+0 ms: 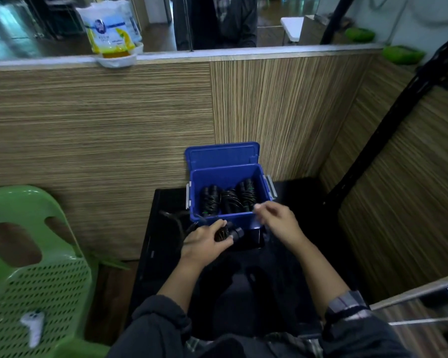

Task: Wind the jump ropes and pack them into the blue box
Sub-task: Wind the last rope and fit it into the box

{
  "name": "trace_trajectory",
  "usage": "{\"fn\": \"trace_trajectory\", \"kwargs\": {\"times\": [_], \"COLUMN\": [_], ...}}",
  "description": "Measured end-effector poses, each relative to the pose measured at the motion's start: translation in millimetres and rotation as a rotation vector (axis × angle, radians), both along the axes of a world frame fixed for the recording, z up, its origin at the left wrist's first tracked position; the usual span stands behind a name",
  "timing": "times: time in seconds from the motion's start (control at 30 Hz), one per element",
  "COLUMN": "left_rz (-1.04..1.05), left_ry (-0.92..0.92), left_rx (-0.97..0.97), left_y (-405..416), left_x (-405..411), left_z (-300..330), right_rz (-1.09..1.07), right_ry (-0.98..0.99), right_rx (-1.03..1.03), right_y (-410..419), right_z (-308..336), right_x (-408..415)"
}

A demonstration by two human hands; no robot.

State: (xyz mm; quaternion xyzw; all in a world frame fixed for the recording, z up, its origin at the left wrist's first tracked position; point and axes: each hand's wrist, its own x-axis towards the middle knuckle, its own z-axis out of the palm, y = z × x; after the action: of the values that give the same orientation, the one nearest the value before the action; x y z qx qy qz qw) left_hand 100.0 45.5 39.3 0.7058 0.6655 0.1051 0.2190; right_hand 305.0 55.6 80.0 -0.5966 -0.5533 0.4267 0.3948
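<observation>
A blue box (pixel 226 174) stands open on a black table, its lid leaning upright behind it. Three wound black jump ropes (pixel 228 198) lie side by side inside. My left hand (pixel 204 241) grips the black handles of another jump rope (pixel 230 233) just in front of the box. That rope's loose cord (pixel 175 220) trails off to the left over the table. My right hand (pixel 277 220) hovers over the box's front right corner, fingers loosely bent; it is blurred and whether it pinches the cord cannot be told.
A green plastic chair (pixel 34 267) stands at the left with a white controller (pixel 33 329) on its seat. Wooden partition walls (pixel 101 125) close in the back and right. A black pole (pixel 388 120) slants up at the right. A bag (pixel 111 29) sits on the ledge.
</observation>
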Motion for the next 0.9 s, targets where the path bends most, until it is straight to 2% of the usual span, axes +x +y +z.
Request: {"fn": "trace_trajectory", "kwargs": {"times": [0.1,0.2,0.33,0.43,0.57,0.7,0.77,0.9], "left_rz": [-0.041,-0.076,-0.093,-0.124,-0.259,-0.271,-0.234,-0.058], "left_ry": [0.051,0.064,0.028,-0.136,-0.290,-0.466,-0.530,-0.561], "left_rx": [0.009,-0.025,0.010,0.013,0.051,0.149,0.205,0.265], "left_y": [0.9,1.5,-7.8,-13.5,-19.9,-22.2,-19.2,-7.0], "left_x": [1.4,2.2,-2.3,-10.4,-15.7,-13.0,-11.0,-7.7], "left_z": [6.9,8.8,8.7,6.1,12.1,25.7,30.9,35.4], "right_rz": [0.397,0.535,0.467,0.386,0.374,0.301,0.249,0.288], "right_ry": [-0.005,0.012,-0.106,-0.059,0.084,0.200,0.248,0.245], "right_rx": [-0.116,-0.238,-0.111,-0.067,-0.216,-0.363,-0.382,-0.418], "right_y": [-7.4,-7.5,-2.6,1.9,10.4,12.2,9.7,-2.7], "right_z": [2.2,-12.9,-22.5,-19.6,-5.0,-5.0,-13.8,-22.0], "right_x": [-15.6,-23.8,-25.9,-26.9,-23.5,-18.0,-19.5,-31.2]}}
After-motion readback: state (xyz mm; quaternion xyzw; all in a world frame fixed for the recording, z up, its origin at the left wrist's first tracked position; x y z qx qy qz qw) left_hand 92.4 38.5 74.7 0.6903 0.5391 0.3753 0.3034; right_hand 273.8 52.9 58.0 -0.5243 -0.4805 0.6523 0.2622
